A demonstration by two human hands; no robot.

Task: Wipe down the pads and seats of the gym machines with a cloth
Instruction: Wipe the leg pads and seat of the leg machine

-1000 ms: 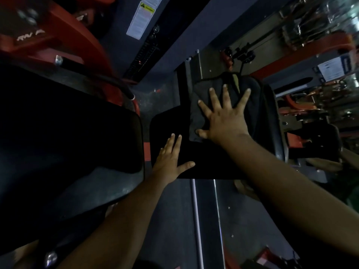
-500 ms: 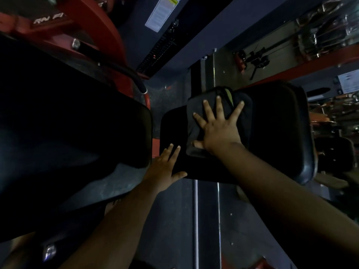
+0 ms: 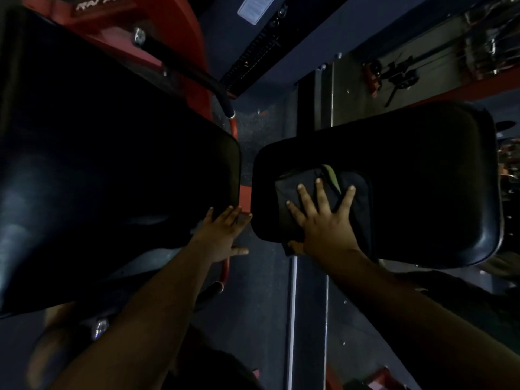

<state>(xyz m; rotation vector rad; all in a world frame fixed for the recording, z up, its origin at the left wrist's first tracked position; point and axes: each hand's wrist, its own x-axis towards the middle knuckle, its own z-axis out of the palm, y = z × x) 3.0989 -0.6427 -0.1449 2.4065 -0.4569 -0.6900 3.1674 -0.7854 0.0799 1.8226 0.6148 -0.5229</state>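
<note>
Two bare forearms reach up from the bottom of the shot, and both hands are flat and working. The left hand lies with straight fingers at the near corner of the big black pad on the left, fingertips touching its edge and thumb pointing out to the right over the floor, holding nothing. The right hand is spread wide, fingers splayed and straight, pressing the dark cloth flat onto the near left part of the black seat. The thumb sits at the seat's near edge, where a corner of the cloth hangs just over. A little greenish tag shows on the cloth just beyond the middle fingertips.

Between pad and seat runs a narrow gap with speckled dark floor below and a patch of red frame. Two pale rails run along the floor under the right wrist.

Further out, a black-gripped handle slants down beyond the big pad, ending in a metal ring, with more red frame behind it. At the top, a white label sits on a dark column, its print too blurred to read. Far right it is dim: red beams and cable fittings, hard to make out
</note>
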